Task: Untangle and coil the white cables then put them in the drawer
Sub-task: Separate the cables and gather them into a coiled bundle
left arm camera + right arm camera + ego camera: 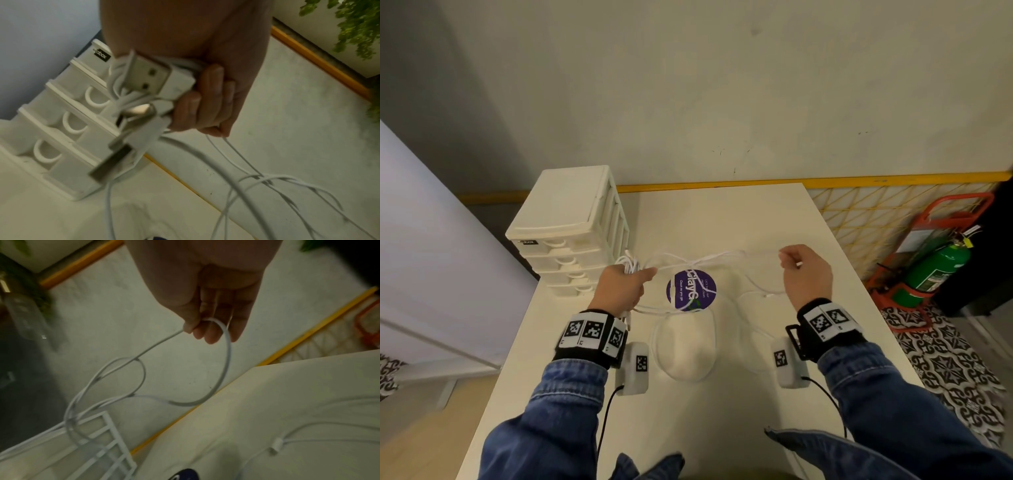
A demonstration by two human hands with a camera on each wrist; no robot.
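Just right of the drawer box (571, 229) on the table (756, 212), the left hand (625, 286) squeezed a bunch of white cables (702, 262), which hung over to the right hand (806, 274), pinching one strand above the table.

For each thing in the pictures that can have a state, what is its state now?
white cables: tangled, stretched between both hands
left hand: grips a bundle with USB plugs
right hand: pinches one strand
drawer unit: all visible drawers closed
round sticker: flat on table, cables across it
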